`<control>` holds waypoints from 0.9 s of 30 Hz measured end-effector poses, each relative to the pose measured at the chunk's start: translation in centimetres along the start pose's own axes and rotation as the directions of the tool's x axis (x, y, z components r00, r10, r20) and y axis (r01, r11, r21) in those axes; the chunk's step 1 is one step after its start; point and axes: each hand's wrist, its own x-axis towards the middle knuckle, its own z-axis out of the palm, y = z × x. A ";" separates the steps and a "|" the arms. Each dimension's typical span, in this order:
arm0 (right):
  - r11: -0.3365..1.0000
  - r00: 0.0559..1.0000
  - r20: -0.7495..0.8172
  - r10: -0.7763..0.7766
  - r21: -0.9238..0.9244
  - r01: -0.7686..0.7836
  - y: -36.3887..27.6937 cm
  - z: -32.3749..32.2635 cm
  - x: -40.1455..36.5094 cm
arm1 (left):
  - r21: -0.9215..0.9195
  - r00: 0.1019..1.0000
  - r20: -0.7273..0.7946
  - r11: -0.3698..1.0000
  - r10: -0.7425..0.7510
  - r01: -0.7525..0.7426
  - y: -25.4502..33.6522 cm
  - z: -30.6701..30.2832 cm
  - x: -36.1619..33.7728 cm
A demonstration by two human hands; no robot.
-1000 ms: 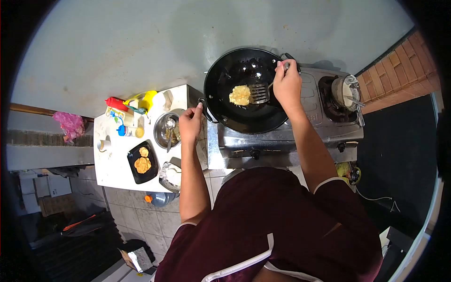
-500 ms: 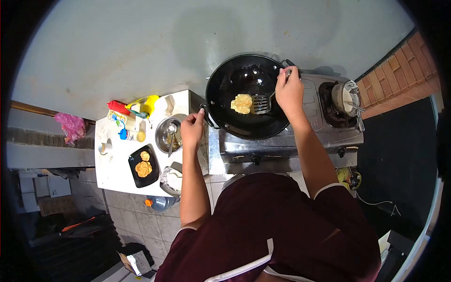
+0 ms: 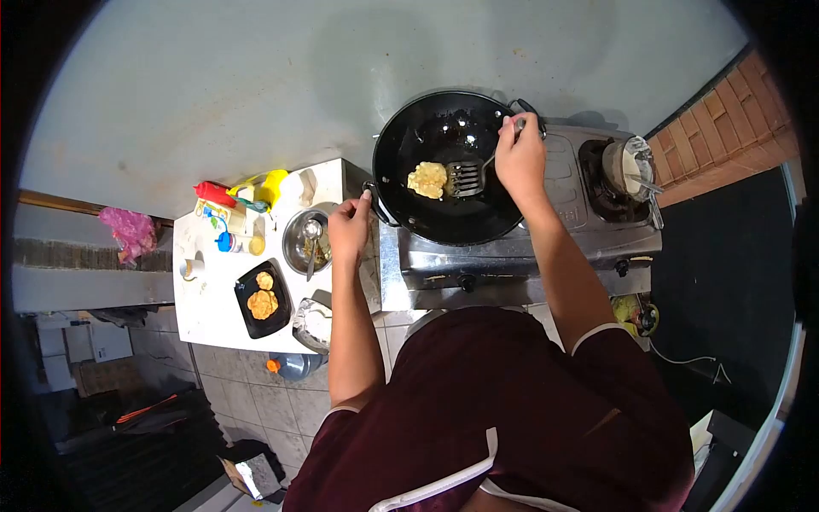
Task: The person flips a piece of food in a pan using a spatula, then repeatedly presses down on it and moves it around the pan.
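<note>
A black wok (image 3: 452,224) sits on the stove, with a pale yellow fritter (image 3: 427,180) lying inside, left of the middle. My right hand (image 3: 521,158) grips the handle of a slotted spatula (image 3: 466,178), whose head lies in the wok with its tines right at the fritter's right edge. At the wok's left side, my left hand (image 3: 350,227) pinches the loop handle (image 3: 370,194). The wok's inner surface looks shiny with oil.
On the white table (image 3: 205,307) at left are a black plate (image 3: 271,328) with fritters, a steel bowl (image 3: 294,247) with a ladle, a red-topped bottle and condiment containers. A pot (image 3: 616,171) stands on the stove's (image 3: 559,183) right burner. A water jug (image 3: 297,365) lies below the table.
The spatula has moved left in the wok, and the fritter has shifted left with it. My left hand stays at the wok handle.
</note>
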 end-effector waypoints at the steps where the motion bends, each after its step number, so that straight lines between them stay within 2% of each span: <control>1: 1.000 1.000 0.001 0.003 0.000 -0.003 -0.1 -0.1 0.2 | 0.002 1.000 0.001 1.000 -0.002 0.002 -0.1 -0.1 0.1; 5: 0.991 0.995 0.004 -0.096 -0.092 0.096 -0.7 -0.7 1.3 | 0.038 1.000 -0.004 0.999 0.018 -0.018 -0.3 -0.1 0.2; 8: 0.970 0.970 0.024 -0.243 0.014 0.243 -0.5 -0.7 2.2 | 0.034 1.000 0.005 0.999 -0.009 0.009 0.1 -0.3 0.1; 9: 0.970 0.970 0.027 -0.242 0.012 0.242 -0.4 -0.6 2.6 | 0.032 1.000 0.009 0.999 -0.021 0.021 0.1 -0.3 0.0; 11: 0.953 0.960 0.071 -0.269 0.161 0.255 -0.4 -0.6 3.5 | 0.015 1.000 0.004 1.000 -0.003 0.003 0.0 -0.1 0.0; 12: 0.975 0.969 0.142 -0.203 0.115 0.188 -0.4 -0.7 4.0 | 0.001 1.000 -0.003 1.000 0.019 -0.019 0.0 -0.1 0.0; 13: 0.976 0.969 0.143 -0.204 0.114 0.188 -0.1 -0.6 4.2 | 0.000 1.000 -0.003 1.000 0.017 -0.017 0.0 -0.1 0.0; 16: 0.967 0.954 0.229 -0.196 0.208 0.148 0.6 0.0 5.2 | 0.007 1.000 0.007 1.000 -0.006 0.006 0.0 -0.2 0.1; 18: 0.977 0.920 0.362 -0.149 0.197 0.081 0.8 0.0 5.6 | -0.003 1.000 0.022 1.000 0.002 -0.002 0.0 -0.2 0.1; 19: 0.977 0.919 0.364 -0.149 0.196 0.081 0.7 0.0 5.8 | -0.005 1.000 0.021 1.000 0.000 0.000 -0.2 -0.2 0.1; 21: 0.976 0.845 0.511 -0.156 0.213 0.052 0.7 -0.1 6.1 | 0.007 1.000 0.010 1.000 0.010 -0.010 -0.2 -0.1 0.2; 24: 0.973 0.820 0.535 -0.203 0.205 0.108 1.6 0.4 6.8 | -0.008 1.000 0.010 1.000 -0.018 0.018 0.2 -0.1 -0.1; 27: 0.970 0.833 0.507 -0.220 0.207 0.130 2.0 0.5 7.2 | 0.007 1.000 0.005 1.000 0.005 -0.005 -0.2 -0.1 0.2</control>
